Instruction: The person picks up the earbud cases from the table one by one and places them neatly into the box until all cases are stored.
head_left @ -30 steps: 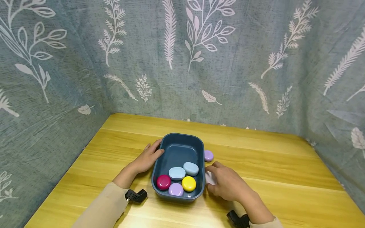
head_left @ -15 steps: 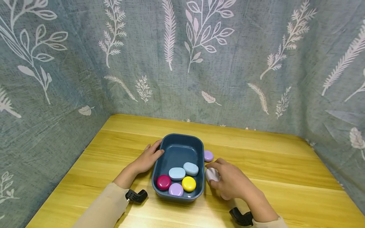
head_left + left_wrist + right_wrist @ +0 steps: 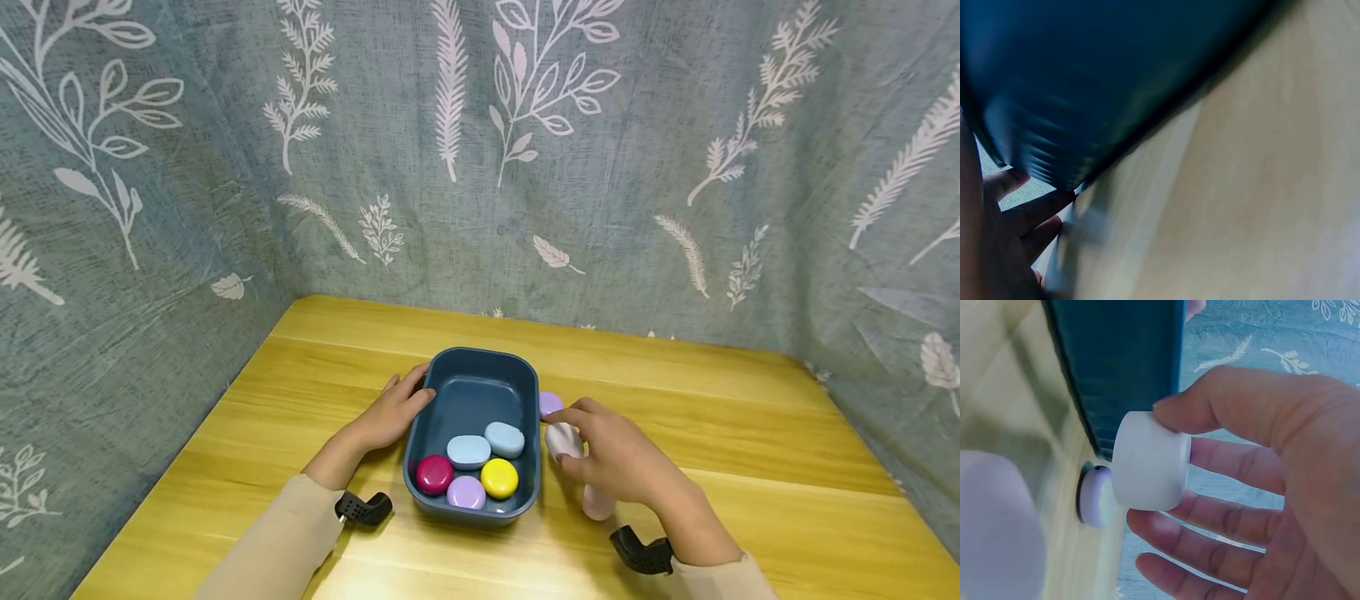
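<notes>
The white oval case (image 3: 1150, 461), smooth and rounded like a small pebble-shaped box, sits pinched in the right hand (image 3: 622, 462), thumb on one end and fingers (image 3: 1222, 459) curled round the other, lifted just off the surface (image 3: 750, 467) beside the right wall of the dark blue tray (image 3: 471, 512). It looks light and rigid, with a glossy shell that could slip, so a grip across its short ends, as here, seems the safest hold. Just beyond the tray's right wall, a lilac case (image 3: 550, 403) lies on the surface, and a pale pink case (image 3: 597, 502) rests nearer the person, partly under the right hand. Inside the tray, gathered toward its near end, lie two light blue cases (image 3: 468, 451), a magenta case (image 3: 434, 472), a purple case (image 3: 467, 492) and a yellow case (image 3: 498, 478). The left hand (image 3: 390, 417) rests against the tray's left wall with the thumb hooked over the rim, holding it steady. Black wrist mounts (image 3: 363, 507) show by both sleeves, and a leaf-printed grey cloth (image 3: 480, 167) hangs behind the tray.
</notes>
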`<state>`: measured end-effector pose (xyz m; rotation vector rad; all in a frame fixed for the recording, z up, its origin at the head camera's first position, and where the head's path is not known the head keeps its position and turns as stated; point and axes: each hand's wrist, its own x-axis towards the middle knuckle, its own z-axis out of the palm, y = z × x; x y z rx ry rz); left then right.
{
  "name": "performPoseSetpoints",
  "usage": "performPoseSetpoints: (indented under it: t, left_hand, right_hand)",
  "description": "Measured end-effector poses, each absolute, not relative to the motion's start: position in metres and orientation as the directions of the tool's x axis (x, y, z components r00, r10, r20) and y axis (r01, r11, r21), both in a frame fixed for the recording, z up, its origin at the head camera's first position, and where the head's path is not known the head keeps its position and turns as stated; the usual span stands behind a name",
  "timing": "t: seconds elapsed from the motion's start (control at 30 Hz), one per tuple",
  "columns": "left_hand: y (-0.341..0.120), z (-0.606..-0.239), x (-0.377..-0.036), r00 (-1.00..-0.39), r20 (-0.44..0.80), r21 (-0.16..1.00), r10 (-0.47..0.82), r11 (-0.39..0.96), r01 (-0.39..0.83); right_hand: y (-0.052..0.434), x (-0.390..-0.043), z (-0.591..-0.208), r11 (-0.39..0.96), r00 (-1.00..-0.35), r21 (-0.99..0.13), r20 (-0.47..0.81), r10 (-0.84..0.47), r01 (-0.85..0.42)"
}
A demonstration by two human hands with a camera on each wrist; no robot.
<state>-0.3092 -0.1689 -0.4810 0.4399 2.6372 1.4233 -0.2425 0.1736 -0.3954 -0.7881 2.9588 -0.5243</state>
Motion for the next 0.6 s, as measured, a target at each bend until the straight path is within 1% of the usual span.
performPoseSetpoints:
  t: [0.3,0.47,0.6]
  left_hand:
    - [-0.169,-0.481,-0.31,-0.949,0.044,0.829,0.312,0.518,0.209]
    - [-0.169,-0.481,-0.31,-0.952,0.022,0.831,0.304,0.525,0.186]
    - [-0.168,-0.482,-0.31,-0.955,0.01,0.833,0.296,0.526,0.172]
  right_hand:
    - [0.169,-0.249,-0.383,0.801,-0.858,-0.327,0.068,-0.51,-0.502]
    - [0.166,-0.253,-0.377,0.804,-0.854,-0.312,0.053,-0.517,-0.506]
    - [0.164,-0.258,-0.371,0.791,-0.838,-0.299,0.063,-0.542,-0.534]
